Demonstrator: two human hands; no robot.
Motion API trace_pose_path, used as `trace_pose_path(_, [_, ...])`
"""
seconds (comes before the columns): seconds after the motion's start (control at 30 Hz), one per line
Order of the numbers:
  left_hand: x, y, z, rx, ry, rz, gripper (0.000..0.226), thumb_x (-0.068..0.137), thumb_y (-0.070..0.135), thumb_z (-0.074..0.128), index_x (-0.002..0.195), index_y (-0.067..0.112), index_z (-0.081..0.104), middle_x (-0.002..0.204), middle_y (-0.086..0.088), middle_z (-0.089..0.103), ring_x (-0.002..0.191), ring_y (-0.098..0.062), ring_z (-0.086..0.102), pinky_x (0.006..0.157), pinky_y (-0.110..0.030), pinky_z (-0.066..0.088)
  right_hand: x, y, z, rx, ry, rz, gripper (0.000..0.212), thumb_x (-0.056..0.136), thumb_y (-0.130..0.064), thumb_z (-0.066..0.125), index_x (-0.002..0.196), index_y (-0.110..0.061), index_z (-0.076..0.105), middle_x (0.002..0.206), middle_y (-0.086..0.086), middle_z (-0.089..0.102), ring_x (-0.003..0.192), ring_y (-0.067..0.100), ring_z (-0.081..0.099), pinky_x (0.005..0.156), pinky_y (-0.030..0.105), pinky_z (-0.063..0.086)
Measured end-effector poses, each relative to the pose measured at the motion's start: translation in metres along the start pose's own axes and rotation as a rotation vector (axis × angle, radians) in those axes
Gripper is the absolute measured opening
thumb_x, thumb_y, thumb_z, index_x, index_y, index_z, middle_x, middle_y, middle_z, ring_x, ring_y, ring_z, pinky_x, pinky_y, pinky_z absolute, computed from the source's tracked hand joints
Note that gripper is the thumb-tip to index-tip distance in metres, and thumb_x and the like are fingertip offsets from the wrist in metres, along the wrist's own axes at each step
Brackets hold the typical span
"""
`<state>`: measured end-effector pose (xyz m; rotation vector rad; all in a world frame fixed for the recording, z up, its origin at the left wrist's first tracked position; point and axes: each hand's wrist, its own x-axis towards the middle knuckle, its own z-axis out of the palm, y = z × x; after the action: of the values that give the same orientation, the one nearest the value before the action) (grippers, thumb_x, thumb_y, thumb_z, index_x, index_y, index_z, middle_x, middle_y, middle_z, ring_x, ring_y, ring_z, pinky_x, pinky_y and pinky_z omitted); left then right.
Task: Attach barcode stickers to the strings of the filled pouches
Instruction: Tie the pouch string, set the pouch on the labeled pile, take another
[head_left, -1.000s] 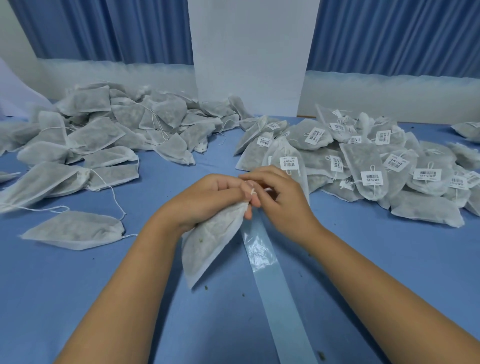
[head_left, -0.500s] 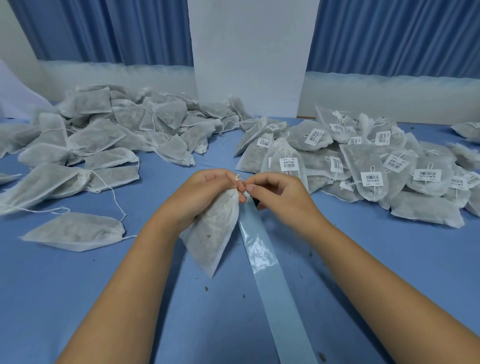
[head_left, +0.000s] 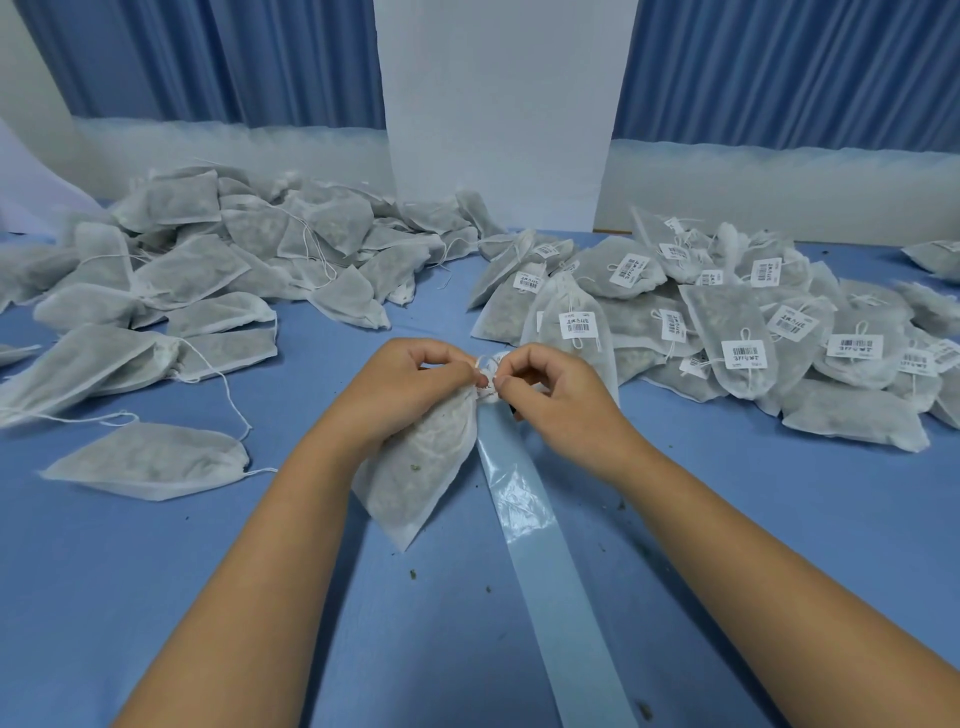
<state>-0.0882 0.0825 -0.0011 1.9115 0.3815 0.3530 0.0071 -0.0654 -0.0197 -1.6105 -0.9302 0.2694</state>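
Flanking the held pouch: untagged pile left, tagged pile right.

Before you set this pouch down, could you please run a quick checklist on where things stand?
1. Left hand grips the pouch by its neck: ok.
2. Right hand pinches at the neck: ok.
3. Sticker closed round the string: cannot tell, fingers hide it.
4. Backing strip within reach on the table: ok.
5. Labelled pile apart from unlabelled pile: ok.

White filled pouch hanging tilted, neck pinched.
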Motion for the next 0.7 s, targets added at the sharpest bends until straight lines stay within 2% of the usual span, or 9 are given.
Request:
trace_pose_path(0.1, [-0.0002, -0.0002, -0.0002, 0.027, -0.005, -0.017, 0.012, 0.075, 0.034, 0.069, 0.078, 0.027, 0.078, 0.087, -0.008, 0.075, 0.072, -0.009, 0.058, 0.074, -0.026, 0.044, -0.0008, 0.0002, 0.0020, 0.059, 0.007, -0.026, 0.020, 0.083, -0.003, 0.072, 0.088, -0.017, 0.059, 0.084, -0.001, 0.065, 0.074, 0.009, 0.057, 0.073, 0.026, 0.050])
trace_pose_path(0.2, [0.0011, -0.0015, -0.0007, 0.076, -0.005, -0.020, 0.011, 0.077, 0.033, 0.068, 0.076, 0.029, 0.078, 0.084, -0.013, 0.073, 0.070, -0.014, 0.054, 0.071, -0.029, 0.042, -0.0011, 0.0001, 0.0012, 0.073, -0.006, -0.059, 0.028, 0.082, -0.002, 0.075, 0.098, -0.018, 0.058, 0.086, 0.002, 0.065, 0.075, 0.012, 0.058, 0.072, 0.020, 0.047])
trace_pose_path(0.27, [0.0017, -0.0018, -0.0026, 0.102, 0.013, -0.025, 0.011, 0.082, 0.028, 0.069, 0.075, 0.026, 0.078, 0.059, -0.002, 0.062, 0.052, -0.006, 0.045, 0.056, -0.016, 0.037, -0.0010, 0.0011, -0.0013, -0.029, -0.007, -0.093, 0.027, 0.086, -0.002, 0.070, 0.103, -0.021, 0.063, 0.084, -0.002, 0.063, 0.074, 0.010, 0.057, 0.072, 0.017, 0.044])
trace_pose_path(0.33, [0.0016, -0.0020, -0.0053, 0.122, 0.033, -0.032, 0.010, 0.081, 0.027, 0.071, 0.075, 0.021, 0.077, 0.048, 0.010, 0.049, 0.039, -0.002, 0.034, 0.042, -0.011, 0.029, -0.0016, 0.0021, -0.0022, -0.182, -0.010, -0.150, 0.025, 0.089, -0.002, 0.066, 0.106, -0.020, 0.069, 0.085, -0.005, 0.060, 0.075, 0.010, 0.057, 0.073, 0.014, 0.043])
trace_pose_path(0.43, [0.0000, -0.0017, -0.0077, 0.129, 0.020, -0.021, 0.011, 0.078, 0.030, 0.072, 0.076, 0.021, 0.077, 0.054, 0.005, 0.050, 0.044, -0.008, 0.033, 0.044, -0.017, 0.028, -0.0038, 0.0007, 0.0011, -0.181, 0.025, -0.168, 0.022, 0.091, -0.003, 0.062, 0.106, -0.016, 0.072, 0.086, -0.006, 0.059, 0.073, 0.003, 0.055, 0.069, 0.011, 0.042])
trace_pose_path(0.53, [-0.0007, -0.0012, -0.0076, 0.127, 0.016, -0.005, 0.009, 0.080, 0.029, 0.071, 0.075, 0.024, 0.077, 0.061, 0.000, 0.051, 0.056, -0.013, 0.036, 0.050, -0.022, 0.029, -0.0045, -0.0013, 0.0052, -0.108, 0.052, -0.146, 0.018, 0.087, -0.009, 0.070, 0.101, -0.019, 0.064, 0.085, -0.004, 0.061, 0.070, 0.000, 0.055, 0.062, 0.012, 0.041])
trace_pose_path(0.67, [-0.0022, -0.0002, -0.0060, 0.152, -0.004, 0.010, 0.011, 0.080, 0.030, 0.070, 0.072, 0.030, 0.077, 0.059, 0.001, 0.048, 0.053, -0.012, 0.035, 0.047, -0.021, 0.029, -0.0042, 0.0004, 0.0068, -0.038, 0.041, -0.064, 0.030, 0.082, -0.011, 0.076, 0.099, -0.022, 0.054, 0.086, 0.000, 0.066, 0.076, 0.015, 0.062, 0.065, 0.021, 0.045])
trace_pose_path(0.7, [-0.0019, -0.0004, -0.0056, 0.158, -0.005, 0.012, 0.012, 0.082, 0.028, 0.070, 0.072, 0.029, 0.078, 0.059, 0.001, 0.049, 0.053, -0.012, 0.036, 0.049, -0.022, 0.030, -0.0037, 0.0016, 0.0060, -0.030, 0.031, -0.060, 0.030, 0.083, -0.010, 0.075, 0.099, -0.023, 0.054, 0.083, -0.001, 0.067, 0.074, 0.014, 0.062, 0.066, 0.020, 0.045])
